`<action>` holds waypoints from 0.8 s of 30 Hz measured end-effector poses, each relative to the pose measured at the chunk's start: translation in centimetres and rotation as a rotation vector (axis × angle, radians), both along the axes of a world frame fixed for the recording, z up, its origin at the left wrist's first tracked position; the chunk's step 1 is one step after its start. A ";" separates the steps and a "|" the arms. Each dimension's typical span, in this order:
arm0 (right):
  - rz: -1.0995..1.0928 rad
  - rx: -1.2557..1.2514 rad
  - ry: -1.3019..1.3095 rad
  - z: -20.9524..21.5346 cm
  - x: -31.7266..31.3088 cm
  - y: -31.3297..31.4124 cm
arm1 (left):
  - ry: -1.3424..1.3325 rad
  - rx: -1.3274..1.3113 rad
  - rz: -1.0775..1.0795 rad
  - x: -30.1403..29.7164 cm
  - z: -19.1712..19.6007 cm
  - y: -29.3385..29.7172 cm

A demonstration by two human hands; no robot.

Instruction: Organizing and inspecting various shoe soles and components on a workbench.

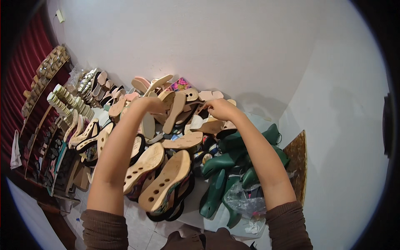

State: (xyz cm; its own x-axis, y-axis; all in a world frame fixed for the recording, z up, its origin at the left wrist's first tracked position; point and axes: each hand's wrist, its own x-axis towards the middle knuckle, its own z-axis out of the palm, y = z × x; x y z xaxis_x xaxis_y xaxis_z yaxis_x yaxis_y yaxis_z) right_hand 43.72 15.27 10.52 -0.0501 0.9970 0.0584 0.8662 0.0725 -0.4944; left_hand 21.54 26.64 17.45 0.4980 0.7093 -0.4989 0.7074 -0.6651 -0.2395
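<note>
Both my arms reach forward into a heap of tan shoe soles and insoles (179, 125) piled against a white wall. My left hand (150, 104) is closed among the flat insoles near the top of the heap; what it grips is hidden by its own knuckles. My right hand (221, 109) is closed on a pale beige insole piece (208, 124) at the heap's right side. Two thick wedge soles with round holes (164, 181) lie nearest me, between my forearms.
Dark green plastic shoe lasts (227, 166) lie at the right with a clear plastic bag (246, 200). Rows of stacked soles and sandals (68, 104) run along the left, beside wooden shelving (39, 125). A brown board (298, 160) leans on the right wall.
</note>
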 end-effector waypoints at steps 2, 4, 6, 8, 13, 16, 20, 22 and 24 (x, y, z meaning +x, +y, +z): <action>-0.058 0.026 0.019 0.4 1.3 1.5 | -0.007 0.077 0.108 -1.9 1.0 2.4; -0.141 0.113 0.016 0.1 2.8 3.6 | -0.256 0.099 0.060 -4.1 0.2 6.9; -0.176 0.100 0.047 -0.3 4.3 5.2 | -0.255 0.118 0.096 -3.5 -1.0 8.9; -0.229 0.096 0.088 -1.2 4.5 6.8 | -0.227 0.185 0.184 -3.1 -2.7 10.4; -0.119 0.151 0.122 -4.5 3.7 8.9 | -0.299 0.204 0.192 0.1 -6.4 10.1; -0.032 0.162 0.194 -5.7 2.1 9.7 | -0.365 0.266 0.388 0.1 -10.1 11.2; 0.013 0.140 0.130 -9.3 3.0 10.6 | -0.422 0.258 0.533 3.0 -12.5 10.0; 0.047 0.066 0.098 -10.6 3.3 10.9 | -0.479 0.339 0.476 3.2 -14.1 10.3; 0.054 0.040 0.110 -11.5 2.7 11.0 | -0.555 0.468 0.368 2.7 -15.4 11.5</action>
